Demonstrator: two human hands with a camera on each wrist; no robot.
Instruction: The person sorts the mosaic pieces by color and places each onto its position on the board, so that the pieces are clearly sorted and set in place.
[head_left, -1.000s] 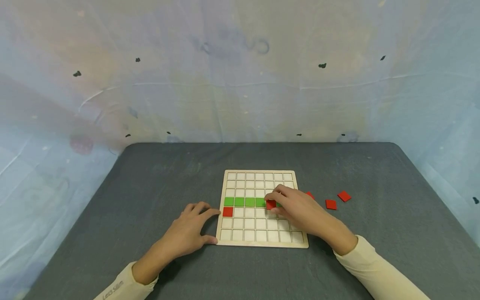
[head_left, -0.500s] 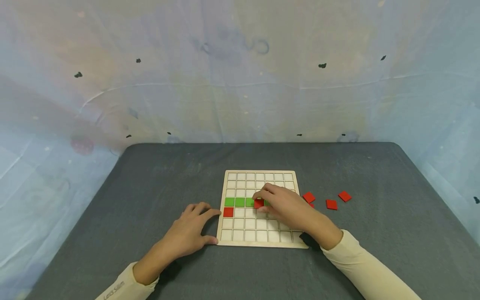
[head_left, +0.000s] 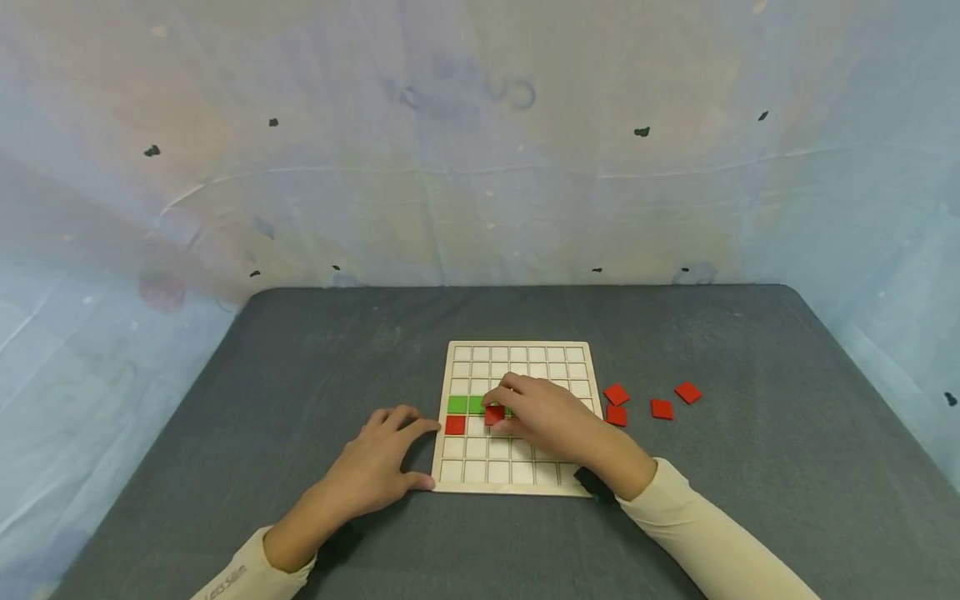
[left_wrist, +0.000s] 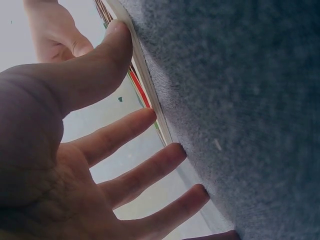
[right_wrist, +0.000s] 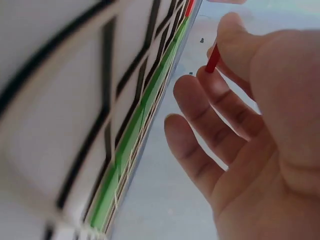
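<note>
A wooden grid board lies on the dark table. Green square tiles run along one row, partly hidden by my right hand. Below the leftmost green tile, a red tile sits in a cell. My right hand pinches another red tile above the board, a few columns in from the left. In the right wrist view that tile is held edge-on between thumb and fingertips, off the board surface. My left hand touches the board's left edge with thumb and index finger, its fingers spread and fairly straight.
Several loose red tiles lie on the table to the right of the board. A patterned cloth backdrop rises behind the table's far edge. My right forearm crosses the board's lower right corner.
My right hand has moved leftward over the board with the pinched red tile, uncovering loose tiles on the right. My left hand stays at the board's left edge.
</note>
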